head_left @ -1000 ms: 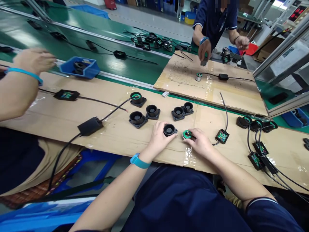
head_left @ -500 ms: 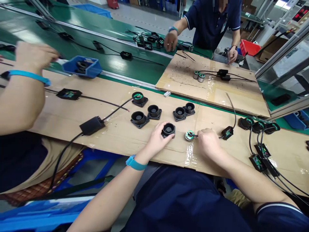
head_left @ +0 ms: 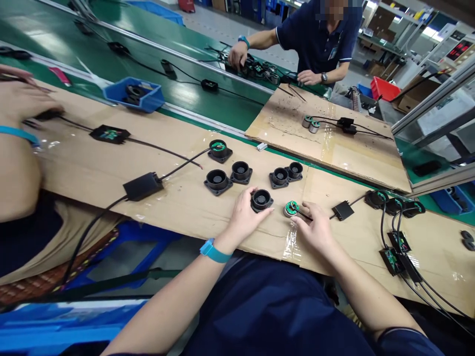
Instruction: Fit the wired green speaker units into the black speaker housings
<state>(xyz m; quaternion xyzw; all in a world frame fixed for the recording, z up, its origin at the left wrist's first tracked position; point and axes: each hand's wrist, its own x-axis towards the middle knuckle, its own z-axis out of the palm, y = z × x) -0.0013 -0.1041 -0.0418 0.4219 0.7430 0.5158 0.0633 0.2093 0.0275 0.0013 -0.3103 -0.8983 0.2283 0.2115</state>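
1. My left hand (head_left: 243, 215) rests on the cardboard (head_left: 178, 202) at the near edge. Its fingers are curled partway, thumb and forefinger closed around the sides of a black housing (head_left: 261, 200). A blue wristband (head_left: 214, 250) sits on that wrist.
2. The housing stands upright on the cardboard, open end up, with a square flange at its base.
3. My right hand (head_left: 315, 230) lies just beside it, fingers loosely bent. The fingertips pinch a thin black wire (head_left: 305, 215) where it meets a stator (head_left: 291, 208).
4. The stator is a small round metal piece with a green top. It sits on the cardboard between my two hands, near the housing but apart from it.
5. The wire runs right to a small black box (head_left: 342, 210) lying flat on the cardboard.
6. Beyond my hands, four more housings (head_left: 241, 171) stand in a loose row, all open end up. A fifth unit (head_left: 219, 149) behind them shows a green ring inside and has a cable attached.
7. Far right, a cluster of wired units (head_left: 393, 203) and green boards (head_left: 392, 257) lies on the cardboard.
8. Far left, another person's hand (head_left: 22, 99) rests near a blue bin (head_left: 134, 94).
9. At the far side, a second person (head_left: 319, 39) in a dark shirt handles parts on the green belt (head_left: 208, 106).
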